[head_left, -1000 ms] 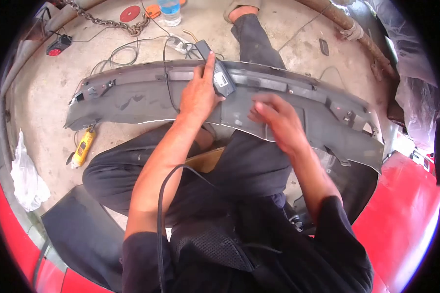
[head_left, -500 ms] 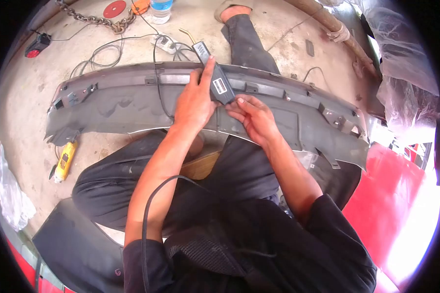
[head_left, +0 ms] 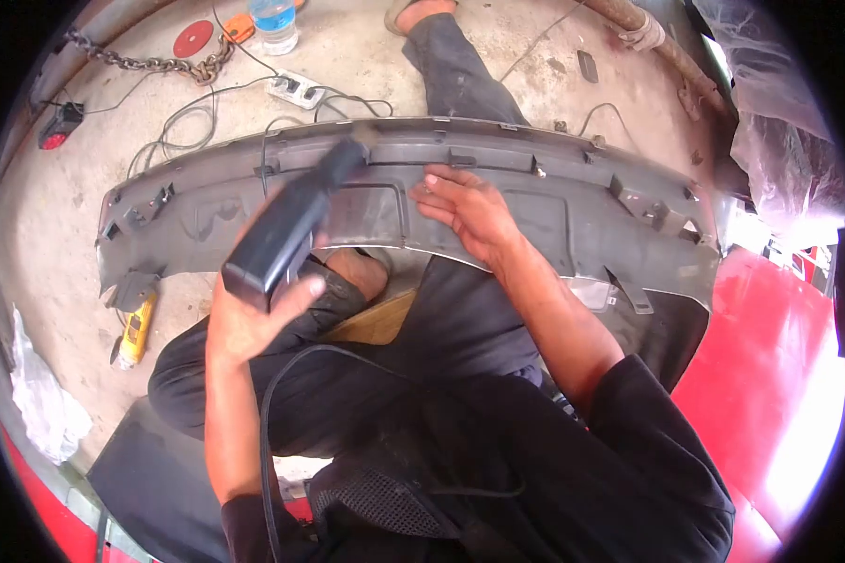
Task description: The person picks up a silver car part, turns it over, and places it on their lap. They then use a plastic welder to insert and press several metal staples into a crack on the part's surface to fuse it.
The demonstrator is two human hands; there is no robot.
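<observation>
A grey car bumper (head_left: 526, 220) lies across in front of my crossed legs, its inner side facing up. My left hand (head_left: 239, 324) is closed around a black handheld tool (head_left: 291, 225), held tilted above the left half of the bumper. The tool is blurred by motion, and its tip points up and to the right. Over the middle of the bumper, my right hand (head_left: 469, 211) has thumb and fingertips pinched together. Something tiny may be between them, but I cannot make it out.
A power strip (head_left: 296, 89) with cables lies beyond the bumper. Near it are a water bottle (head_left: 274, 26), a chain (head_left: 150, 62) and a red disc (head_left: 193, 38). A yellow power tool (head_left: 135, 330) lies left. Another person's leg (head_left: 460, 70) reaches in behind the bumper.
My left hand has swung the black tool left and closer to me, away from my right hand. My right hand stays pinched over the bumper, slightly higher in view.
</observation>
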